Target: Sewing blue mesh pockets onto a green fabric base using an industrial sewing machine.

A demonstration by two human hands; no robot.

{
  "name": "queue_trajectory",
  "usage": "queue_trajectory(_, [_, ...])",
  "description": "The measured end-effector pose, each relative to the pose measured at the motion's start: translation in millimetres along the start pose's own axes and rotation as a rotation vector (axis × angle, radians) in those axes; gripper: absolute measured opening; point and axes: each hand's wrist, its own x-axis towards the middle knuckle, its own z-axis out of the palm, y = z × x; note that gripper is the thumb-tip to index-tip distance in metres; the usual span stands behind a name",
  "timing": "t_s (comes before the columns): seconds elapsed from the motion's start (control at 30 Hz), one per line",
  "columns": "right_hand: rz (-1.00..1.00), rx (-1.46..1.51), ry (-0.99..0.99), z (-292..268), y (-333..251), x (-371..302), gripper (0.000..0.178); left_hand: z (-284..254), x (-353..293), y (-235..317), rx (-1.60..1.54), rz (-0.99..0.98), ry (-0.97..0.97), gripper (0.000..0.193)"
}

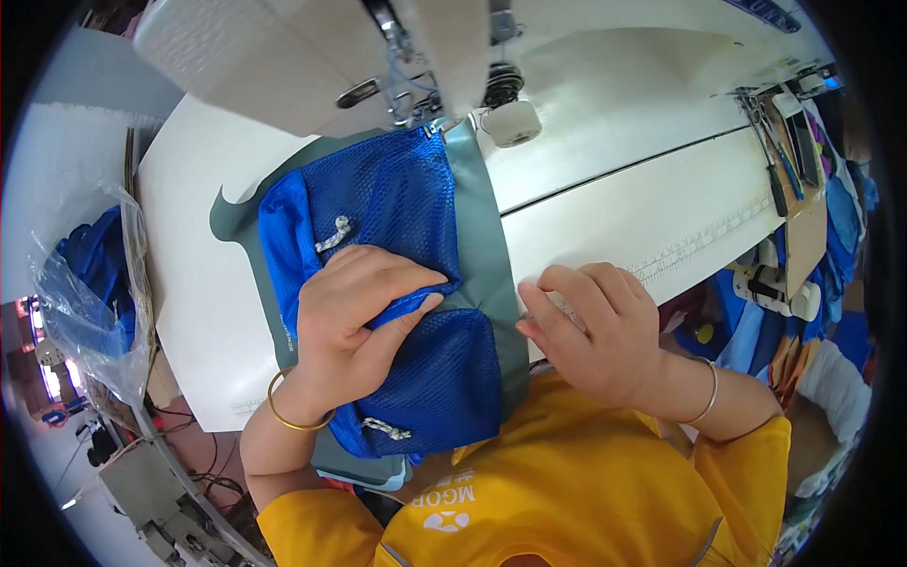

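Observation:
My left hand (350,326) pinches a fold of blue mesh fabric (387,189) between thumb and forefinger. The mesh forms two pouch-like sections, one beyond the hand and one nearer to me, each with a short pale cord end. Under it lies a grey-green fabric panel (487,255), whose far left corner curls up. The far end of the mesh lies by the presser foot of the sewing machine (274,57). Just right of the panel's edge, my right hand (595,321) hovers with bent fingers, thumb and forefinger apart and nothing visible between them.
The white sewing table (586,227) has a ruler scale along its near edge. At its right end lie scissors (770,156) and other tools, with piled coloured fabric (841,236) beyond. A clear plastic bag (94,283) of blue fabric hangs at the left.

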Motion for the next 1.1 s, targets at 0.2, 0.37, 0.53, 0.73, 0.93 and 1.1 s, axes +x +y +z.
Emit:
queue_trajectory(0.2, [0.043, 0.071, -0.077, 0.4, -18.3, 21.1, 0.039, -1.6, -3.2, -2.9, -0.037, 0.014, 0.021, 0.016])
queue_trajectory(0.37, [0.044, 0.137, -0.121, 3.4, -23.9, 16.1, 0.036, -2.3, -4.0, -4.5, -0.044, 0.02, 0.03, 0.016])
queue_trajectory(0.53, [0.034, 0.164, -0.075, 5.7, -26.3, 9.2, 0.035, -1.1, -4.6, -3.7, -0.038, 0.019, 0.028, 0.016])
queue_trajectory(0.73, [-0.03, 0.073, -0.052, 5.6, -26.6, 4.0, 0.033, 0.4, -3.1, -2.6, 0.015, 0.052, 0.006, 0.015])
queue_trajectory(0.93, [-0.121, -0.009, -0.036, 7.6, -23.2, -0.6, 0.028, 10.9, -2.5, 0.4, 0.282, 0.333, -0.074, 0.022])
queue_trajectory(1.1, [-0.147, 0.019, -0.057, 6.6, -21.0, -1.3, 0.03, 16.8, -2.9, 9.1, 0.453, 0.363, -0.192, 0.027])
